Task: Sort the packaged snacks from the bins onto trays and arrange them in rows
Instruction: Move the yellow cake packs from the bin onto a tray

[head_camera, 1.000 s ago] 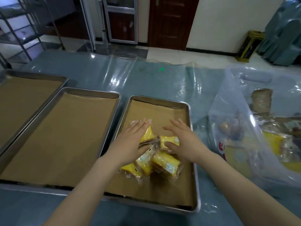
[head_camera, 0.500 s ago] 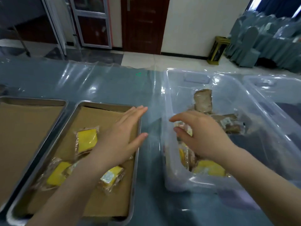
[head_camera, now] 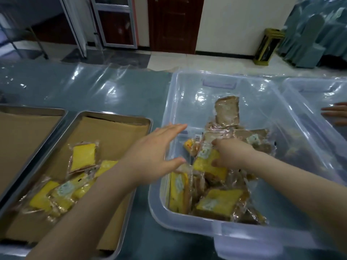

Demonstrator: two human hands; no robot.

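A clear plastic bin [head_camera: 187,225] at centre right holds several wrapped snacks, yellow cakes and brown ones. My right hand [head_camera: 231,153] is inside it, fingers closed on a yellow packaged cake [head_camera: 207,164]. My left hand [head_camera: 155,152] hovers open over the bin's left rim, fingers spread, holding nothing. Left of the bin, a metal tray [head_camera: 144,121] lined with brown paper carries several yellow packaged cakes [head_camera: 83,156] in a loose heap; my left forearm hides part of them.
A second paper-lined tray [head_camera: 28,111] lies at the far left. Another clear bin [head_camera: 315,87] stands at the right, with another person's hand [head_camera: 336,113] at its edge. Clear plastic sheeting covers the blue-grey table [head_camera: 105,91].
My view has swung right from the tray to the bin. My right hand went down into the bin and closed on a yellow cake; my left hand moved from the tray to the bin's rim.
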